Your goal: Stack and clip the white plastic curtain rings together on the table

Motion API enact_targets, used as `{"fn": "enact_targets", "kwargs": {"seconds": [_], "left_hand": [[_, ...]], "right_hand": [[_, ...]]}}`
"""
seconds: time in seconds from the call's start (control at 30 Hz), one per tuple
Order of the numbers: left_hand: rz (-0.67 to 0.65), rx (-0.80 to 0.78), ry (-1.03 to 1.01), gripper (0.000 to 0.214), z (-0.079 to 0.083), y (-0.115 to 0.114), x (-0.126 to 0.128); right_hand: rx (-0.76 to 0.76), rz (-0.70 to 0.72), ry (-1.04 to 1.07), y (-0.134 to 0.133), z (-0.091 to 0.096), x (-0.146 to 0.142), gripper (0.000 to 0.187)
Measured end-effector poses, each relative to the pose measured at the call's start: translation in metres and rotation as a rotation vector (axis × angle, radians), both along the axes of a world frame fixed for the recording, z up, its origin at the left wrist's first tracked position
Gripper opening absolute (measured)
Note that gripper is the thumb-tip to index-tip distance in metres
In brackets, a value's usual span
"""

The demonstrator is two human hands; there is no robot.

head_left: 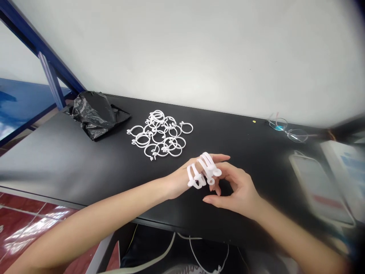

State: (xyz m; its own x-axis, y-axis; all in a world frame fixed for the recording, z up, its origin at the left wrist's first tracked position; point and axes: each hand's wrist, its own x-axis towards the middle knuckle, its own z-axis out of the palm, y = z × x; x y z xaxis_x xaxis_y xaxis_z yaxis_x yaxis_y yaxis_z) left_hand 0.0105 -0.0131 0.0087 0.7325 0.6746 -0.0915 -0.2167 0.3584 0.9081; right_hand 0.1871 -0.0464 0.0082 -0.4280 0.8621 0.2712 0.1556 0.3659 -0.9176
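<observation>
Several white plastic curtain rings with small eyelets encircle my left hand, like bangles around the palm and fingers. That hand is held over the front part of the black table, its fingers stretched to the right and partly covered by the rings. My right hand comes in from the right, its fingertips up against the left fingers and the rings. The right thumb stands apart from its bent fingers, with nothing visible in the gap. Beyond my hands, a loose pile of more white curtain rings lies on the table.
A crumpled black plastic bag lies at the back left of the black table. Eyeglasses rest near the wall on the right. A blurred phone-like object and a white box are at the right edge.
</observation>
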Motion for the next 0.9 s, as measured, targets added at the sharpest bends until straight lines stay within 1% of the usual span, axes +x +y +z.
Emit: {"fn": "enact_targets", "kwargs": {"seconds": [0.1,0.17,0.2,0.27,0.3,0.33,0.37,0.43,0.47,0.5,0.53,0.57,0.6,0.67,0.7,0.77,0.83,0.9], "left_hand": [[-0.031,-0.104,-0.018,0.044,-0.002,-0.005,0.006],[-0.056,-0.115,0.014,0.046,-0.002,-0.008,0.009],[-0.071,-0.113,0.032,0.047,-0.003,-0.01,0.01],[-0.076,-0.079,0.049,0.048,-0.002,-0.011,0.011],[-0.058,-0.029,0.045,0.046,-0.002,-0.01,0.01],[-0.025,0.056,0.045,0.044,-0.002,-0.009,0.008],[0.023,0.184,0.057,0.042,-0.002,-0.008,0.006],[0.126,0.531,0.127,0.039,-0.002,-0.003,0.0],[0.154,0.7,0.181,0.037,-0.002,-0.001,-0.004],[0.161,0.833,0.238,0.035,-0.002,0.001,-0.006],[0.148,0.91,0.29,0.034,-0.002,0.003,-0.009],[0.12,0.924,0.33,0.033,-0.002,0.003,-0.01],[0.088,0.888,0.356,0.032,-0.001,0.004,-0.011],[0.037,0.755,0.362,0.03,0.002,0.003,-0.011],[0.021,0.693,0.347,0.028,0.003,0.003,-0.01],[-0.007,0.623,0.319,0.023,0.004,0.002,-0.008],[-0.034,0.617,0.317,0.018,0.004,0.001,-0.007],[-0.053,0.659,0.336,0.019,0.002,0.0,-0.007]], "right_hand": [[-0.092,0.027,-0.009,-0.003,0.002,-0.005,0.026],[-0.134,0.047,-0.007,-0.004,0.004,-0.008,0.013],[-0.158,0.053,-0.001,-0.004,0.005,-0.009,0.01],[-0.207,0.052,0.013,-0.005,0.006,-0.01,0.011],[-0.228,0.054,0.017,-0.005,0.006,-0.01,0.013],[-0.253,0.062,0.023,-0.005,0.006,-0.009,0.015],[-0.291,0.076,0.031,-0.005,0.006,-0.008,0.017],[-0.412,0.125,0.043,-0.006,0.004,-0.006,0.021],[-0.482,0.149,0.05,-0.006,0.004,-0.005,0.022],[-0.547,0.169,0.06,-0.006,0.004,-0.003,0.021],[-0.599,0.192,0.066,-0.006,0.004,-0.002,0.019],[-0.632,0.222,0.074,-0.006,0.005,-0.001,0.015],[-0.65,0.264,0.085,-0.006,0.006,0.0,0.013],[-0.652,0.343,0.099,-0.005,0.01,0.002,0.027],[-0.646,0.36,0.099,-0.005,0.011,0.003,0.032],[-0.652,0.35,0.1,-0.004,0.013,0.004,0.028],[-0.699,0.331,0.091,-0.004,0.013,0.004,0.022],[-0.76,0.343,0.085,-0.004,0.011,0.004,0.027]]}}
